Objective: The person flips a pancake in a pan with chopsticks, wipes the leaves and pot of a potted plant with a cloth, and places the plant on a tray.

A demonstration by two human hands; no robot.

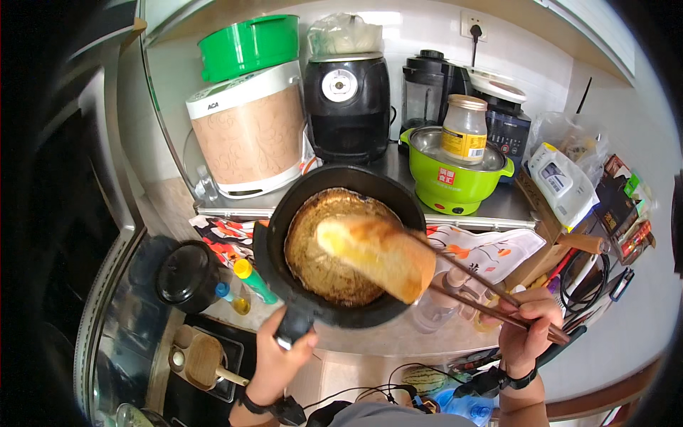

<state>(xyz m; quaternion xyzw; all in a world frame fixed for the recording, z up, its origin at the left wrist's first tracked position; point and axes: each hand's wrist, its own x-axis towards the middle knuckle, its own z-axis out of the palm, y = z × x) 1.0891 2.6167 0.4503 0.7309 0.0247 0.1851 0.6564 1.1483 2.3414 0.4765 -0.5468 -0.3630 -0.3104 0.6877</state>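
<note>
My left hand [277, 349] grips the short handle [294, 323] of a deep black pan [349, 315], which is held up before me. A round, shiny, browned layer [309, 256] with a dark crinkled edge lines its bottom; I cannot tell what it is. Long brown wooden chopsticks [480, 283] are in my right hand [525, 328]. Their tips pinch a golden slab of food [397, 261], perhaps bread, over the right side of the pan. Motion blurs the slab, and its left end is pale yellow.
Behind the pan stand a bread maker [245, 133], a black air fryer [347, 112] and a green electric pot [459, 184] bearing a glass jar [465, 125]. A lidded black pot [187, 277] and small bottles [256, 283] are left; a sectioned pan [200, 355] sits on the stove lower left.
</note>
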